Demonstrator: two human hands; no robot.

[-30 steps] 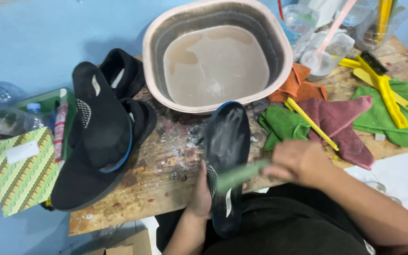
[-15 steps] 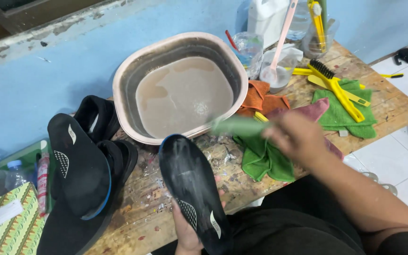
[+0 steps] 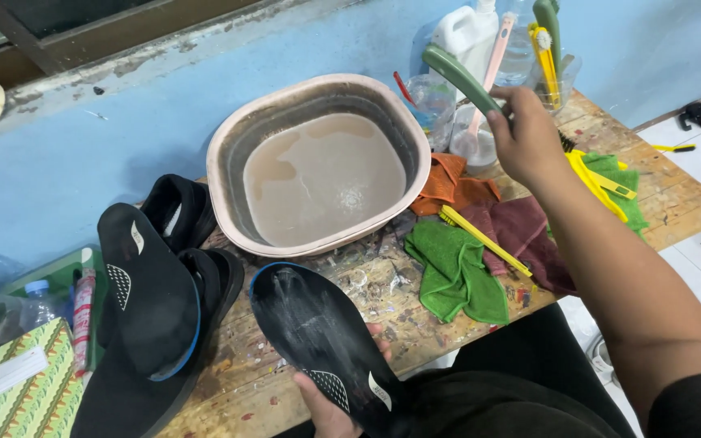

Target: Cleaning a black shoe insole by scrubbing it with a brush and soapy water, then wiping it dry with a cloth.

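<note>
Gripping a green-handled brush [image 3: 458, 77], the right hand [image 3: 526, 136] hovers near the clear cup of brushes [image 3: 557, 77] while the left hand [image 3: 330, 405] grasps the black shoe insole [image 3: 318, 337], scrubbed soapy-white, unrinsed beside the murky pink basin [image 3: 233, 146].

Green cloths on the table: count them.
2. One green cloth lies in front of the basin, another near the table's right end, partly hidden behind the right hand; more may be hidden.

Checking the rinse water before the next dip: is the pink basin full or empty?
Partly full. The pink basin holds murky brown water well below the rim, with bare grey wall showing above the waterline.
</note>
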